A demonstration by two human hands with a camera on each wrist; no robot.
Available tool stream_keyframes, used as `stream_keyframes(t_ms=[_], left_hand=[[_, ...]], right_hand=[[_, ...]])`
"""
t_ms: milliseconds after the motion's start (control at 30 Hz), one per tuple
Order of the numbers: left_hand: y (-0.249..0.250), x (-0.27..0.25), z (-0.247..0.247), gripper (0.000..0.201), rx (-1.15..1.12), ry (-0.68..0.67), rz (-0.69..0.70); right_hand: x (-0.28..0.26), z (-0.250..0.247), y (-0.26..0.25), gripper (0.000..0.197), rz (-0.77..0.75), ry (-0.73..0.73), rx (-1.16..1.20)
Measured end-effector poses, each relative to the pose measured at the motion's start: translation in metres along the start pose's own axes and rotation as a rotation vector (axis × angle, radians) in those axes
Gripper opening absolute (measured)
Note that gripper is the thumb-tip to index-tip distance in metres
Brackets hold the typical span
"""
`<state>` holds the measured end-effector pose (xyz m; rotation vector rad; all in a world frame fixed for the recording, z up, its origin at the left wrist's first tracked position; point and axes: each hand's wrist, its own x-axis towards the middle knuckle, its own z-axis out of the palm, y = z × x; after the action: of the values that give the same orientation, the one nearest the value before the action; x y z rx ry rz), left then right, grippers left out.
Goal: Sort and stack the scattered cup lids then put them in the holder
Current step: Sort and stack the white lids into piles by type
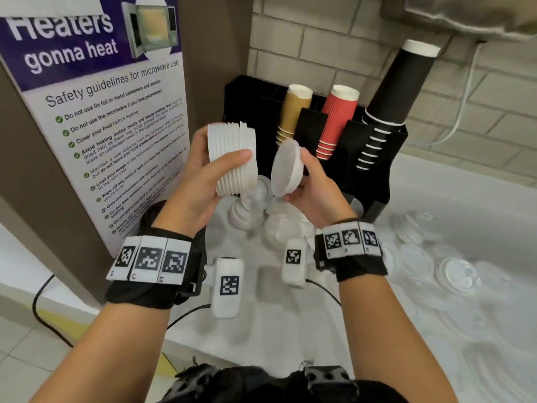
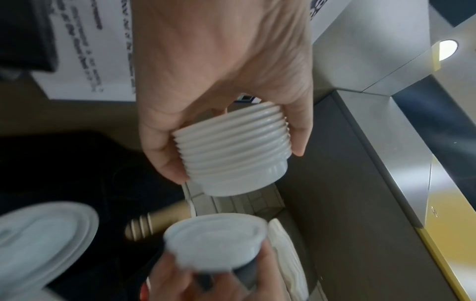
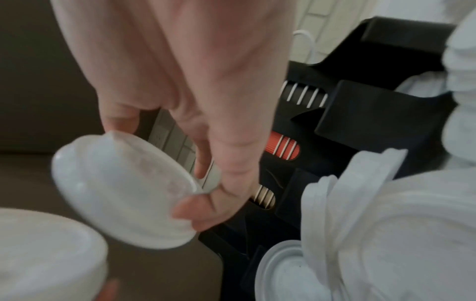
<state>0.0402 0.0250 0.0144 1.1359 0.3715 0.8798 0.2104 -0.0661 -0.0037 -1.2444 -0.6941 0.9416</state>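
Observation:
My left hand (image 1: 203, 167) grips a nested stack of several white cup lids (image 1: 232, 158), thumb across its front; in the left wrist view the ribbed stack (image 2: 231, 154) sits between thumb and fingers. My right hand (image 1: 308, 184) holds a small stack of white lids (image 1: 286, 171), tilted, just right of the big stack and apart from it; the right wrist view shows those lids (image 3: 123, 189) pinched at the rim. Both stacks hang in front of the black holder (image 1: 372, 175). More loose lids (image 1: 252, 210) lie below my hands.
The holder carries stacks of tan cups (image 1: 292, 114), red cups (image 1: 334, 120) and black cups (image 1: 392, 103). Scattered lids (image 1: 453, 271) cover the white counter to the right. A microwave safety poster (image 1: 96, 112) stands on the panel at left. A tiled wall (image 1: 319, 39) is behind.

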Motion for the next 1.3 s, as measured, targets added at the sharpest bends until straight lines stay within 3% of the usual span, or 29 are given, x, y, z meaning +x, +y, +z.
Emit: stream_keyframes(t_ms=[100, 400, 667, 933, 1033, 1100, 1167, 1200, 1300], left_hand=[[-0.013, -0.003, 0.008, 0.068, 0.004, -0.037, -0.039], [-0.028, -0.009, 0.020, 0.082, 0.114, -0.134, -0.021], [-0.025, -0.012, 0.019, 0.079, 0.189, -0.204, -0.073], [-0.022, -0.012, 0.021, 0.078, 0.123, -0.162, -0.048], [-0.014, -0.008, 0.020, 0.075, 0.085, -0.094, 0.003], [-0.007, -0.003, 0.017, 0.067, 0.057, -0.019, 0.045], [0.002, 0.000, 0.012, 0.060, 0.009, 0.046, 0.076], [0.006, 0.002, 0.009, 0.058, -0.017, 0.064, 0.088], [0.016, 0.003, 0.003, 0.054, -0.033, 0.080, 0.103]], right_hand=[[-0.020, -0.002, -0.001, 0.045, -0.046, -0.038, 0.049], [-0.046, -0.002, -0.008, 0.030, -0.095, -0.085, -0.119], [-0.057, 0.001, -0.011, 0.051, -0.134, -0.126, -0.209], [-0.051, 0.006, -0.018, 0.049, -0.171, -0.145, -0.254], [-0.038, 0.011, -0.025, 0.046, -0.158, -0.173, -0.221], [-0.023, 0.018, -0.027, 0.038, -0.121, -0.092, -0.204], [-0.001, 0.026, -0.023, 0.035, -0.161, -0.023, -0.500], [0.012, 0.031, -0.016, 0.038, -0.205, -0.085, -0.754], [0.046, 0.051, 0.014, 0.075, -0.146, -0.472, -1.598]])
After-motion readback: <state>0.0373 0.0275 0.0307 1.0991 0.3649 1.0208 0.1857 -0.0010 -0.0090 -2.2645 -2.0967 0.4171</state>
